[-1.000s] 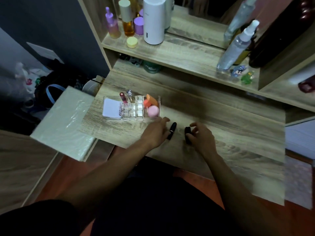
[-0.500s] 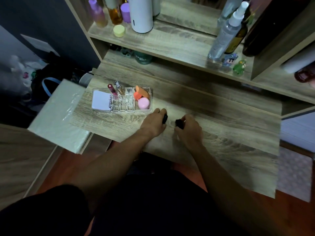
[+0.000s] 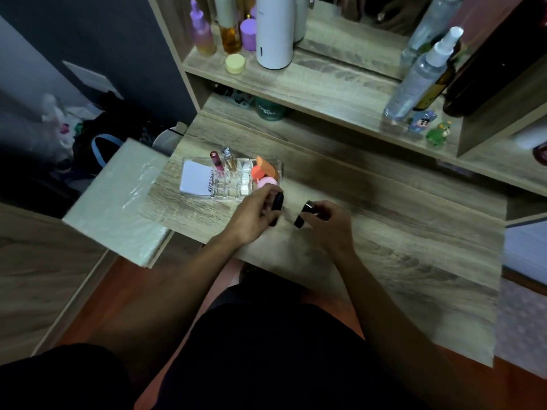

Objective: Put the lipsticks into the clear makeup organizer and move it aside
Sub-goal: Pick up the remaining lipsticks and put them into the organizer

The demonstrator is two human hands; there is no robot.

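A clear makeup organizer (image 3: 233,184) stands on the left part of the wooden desk (image 3: 399,232). It holds a pink lip tube (image 3: 215,161), a small gold bottle (image 3: 229,159), a white card, and orange and pink sponges. Just in front of its right end, my left hand (image 3: 251,216) grips a black lipstick (image 3: 276,207), lifted slightly off the desk. My right hand (image 3: 328,224) holds a second black lipstick (image 3: 303,214) with a silver band, tilted, a short gap to the right of the first.
A shelf above the desk carries a white cylinder (image 3: 273,31), purple and amber bottles, a yellow jar (image 3: 235,63), spray bottles (image 3: 417,75) and small figurines. A mirror stands behind. A plastic-wrapped pale box (image 3: 118,199) sits left of the desk edge.
Both hands have closed on the black lipsticks and raised them off the desk toward the organizer. The camera view has shifted.
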